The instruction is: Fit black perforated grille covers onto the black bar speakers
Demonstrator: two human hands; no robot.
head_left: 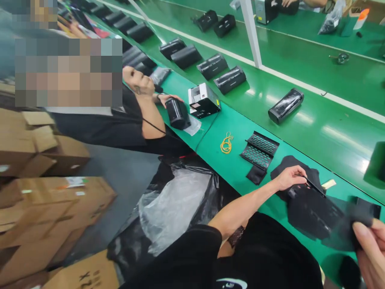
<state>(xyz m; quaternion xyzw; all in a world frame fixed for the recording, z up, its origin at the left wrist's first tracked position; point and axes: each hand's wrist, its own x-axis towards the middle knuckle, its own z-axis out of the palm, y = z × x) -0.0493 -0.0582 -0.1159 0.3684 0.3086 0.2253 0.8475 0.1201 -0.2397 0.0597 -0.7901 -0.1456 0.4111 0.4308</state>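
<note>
My left hand (289,177) reaches out over the green table edge with its fingers pinched on the far end of a thin black strip (314,186), above a dark cloth-like piece (309,212). At the bottom right corner my right hand (371,251) is closed on the near end of the same black sheet material (345,228), which is smeared by motion. Two black perforated panels (260,149) lie just left of my left hand.
A bundle of yellow rubber bands (226,143) lies near a small white and black device (203,100). A black cylindrical speaker (285,105) and several black housings (230,79) sit on the green belt (331,132). A co-worker's hand holds a black cylinder (177,113). Cardboard boxes (45,192) and plastic bags (174,204) stand on the left.
</note>
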